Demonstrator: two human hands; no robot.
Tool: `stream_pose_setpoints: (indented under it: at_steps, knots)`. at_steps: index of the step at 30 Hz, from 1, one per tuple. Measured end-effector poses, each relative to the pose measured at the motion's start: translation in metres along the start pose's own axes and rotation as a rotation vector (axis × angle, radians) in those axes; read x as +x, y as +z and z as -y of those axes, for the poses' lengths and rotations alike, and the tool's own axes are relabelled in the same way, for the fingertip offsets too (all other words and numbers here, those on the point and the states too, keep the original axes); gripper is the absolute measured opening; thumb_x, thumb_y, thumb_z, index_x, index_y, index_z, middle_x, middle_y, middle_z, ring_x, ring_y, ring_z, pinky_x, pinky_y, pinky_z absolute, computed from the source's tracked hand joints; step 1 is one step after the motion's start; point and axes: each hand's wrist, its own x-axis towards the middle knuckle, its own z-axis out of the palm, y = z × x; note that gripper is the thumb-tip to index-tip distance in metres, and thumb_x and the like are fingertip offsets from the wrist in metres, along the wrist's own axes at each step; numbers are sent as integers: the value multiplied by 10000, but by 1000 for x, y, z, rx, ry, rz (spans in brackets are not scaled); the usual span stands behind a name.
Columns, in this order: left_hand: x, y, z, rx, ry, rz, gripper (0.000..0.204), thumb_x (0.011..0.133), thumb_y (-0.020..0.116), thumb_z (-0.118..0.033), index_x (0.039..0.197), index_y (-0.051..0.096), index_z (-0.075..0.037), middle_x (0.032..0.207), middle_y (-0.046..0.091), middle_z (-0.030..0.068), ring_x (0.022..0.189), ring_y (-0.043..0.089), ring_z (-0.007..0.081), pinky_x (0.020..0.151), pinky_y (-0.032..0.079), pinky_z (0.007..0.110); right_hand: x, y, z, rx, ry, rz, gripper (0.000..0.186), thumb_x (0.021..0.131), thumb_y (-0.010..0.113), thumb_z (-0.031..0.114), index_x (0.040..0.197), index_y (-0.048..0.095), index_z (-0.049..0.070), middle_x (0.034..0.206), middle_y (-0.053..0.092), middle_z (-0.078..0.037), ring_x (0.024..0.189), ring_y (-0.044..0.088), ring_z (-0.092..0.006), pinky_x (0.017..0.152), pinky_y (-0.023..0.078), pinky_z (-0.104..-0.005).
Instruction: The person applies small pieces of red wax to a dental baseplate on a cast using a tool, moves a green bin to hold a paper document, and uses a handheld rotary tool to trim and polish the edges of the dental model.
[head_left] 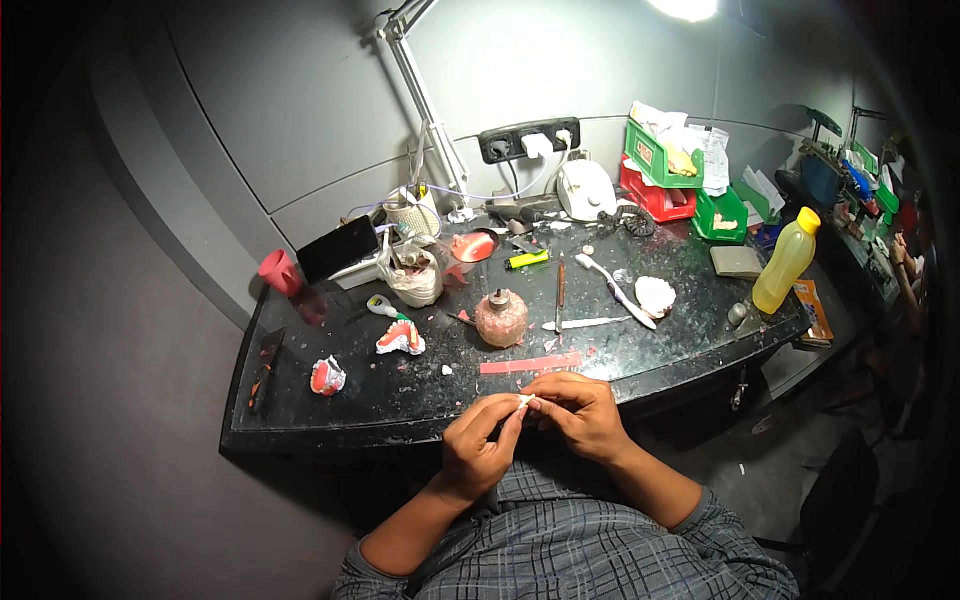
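A small white piece is pinched between the fingertips of both my hands, just off the front edge of the table. My left hand grips it with thumb and forefinger. My right hand meets it from the other side, fingers closed in. The fingers cover most of the piece, so its kind cannot be made out. Right beyond my hands lies a flat strip of pink wax. Behind that stands a round, wax-smeared burner. To the left are two plaster dental models with pink wax, one small and one larger.
A slim pale tool, brown-handled tool, white brush and white plaster model lie right of the burner. A yellow bottle stands far right. Behind are a lighter, green bin and red cup.
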Motion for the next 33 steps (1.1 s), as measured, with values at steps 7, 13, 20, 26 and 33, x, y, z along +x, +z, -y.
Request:
stream_pose_setpoints:
  at_steps: [7, 13, 20, 26, 33]
  knots:
    - [-3, -1, 10, -55, -112, 42, 113, 848, 707, 61, 957, 688, 37, 916, 720, 158, 838, 720, 253, 752, 566, 320, 1, -1, 6, -8, 30, 9, 141, 912, 690, 42, 1033, 729, -19, 1000, 699, -99, 720, 664, -103, 622, 541, -230]
    - [-1, 0, 4, 10, -19, 27, 114, 853, 714, 32, 964, 691, 31, 921, 718, 165, 834, 719, 257, 745, 566, 316, 2, -1, 7, 13, 36, 14, 143, 915, 688, 41, 1036, 728, -22, 1006, 697, -103, 728, 668, -108, 629, 552, -235]
    - [-2, -2, 3, 223, 239, 80, 157, 825, 688, 72, 978, 657, 58, 930, 692, 172, 795, 701, 299, 699, 570, 362, 3, -2, 8, 35, 35, 36, 149, 912, 688, 29, 1046, 725, -22, 995, 695, -102, 728, 669, -111, 640, 560, -237]
    - [-3, -4, 0, 301, 331, 140, 214, 791, 692, 79, 998, 638, 72, 949, 676, 178, 797, 691, 310, 690, 564, 367, 2, -4, 7, -10, -6, 57, 147, 909, 686, 24, 1045, 726, -15, 993, 693, -93, 728, 670, -107, 639, 552, -234]
    - [-3, -2, 3, 360, 388, 150, 224, 783, 696, 71, 997, 631, 72, 942, 667, 183, 782, 686, 315, 689, 564, 377, 2, -5, 4, 7, -3, 56, 153, 899, 690, 16, 1044, 725, -18, 973, 691, -88, 723, 664, -114, 648, 544, -233]
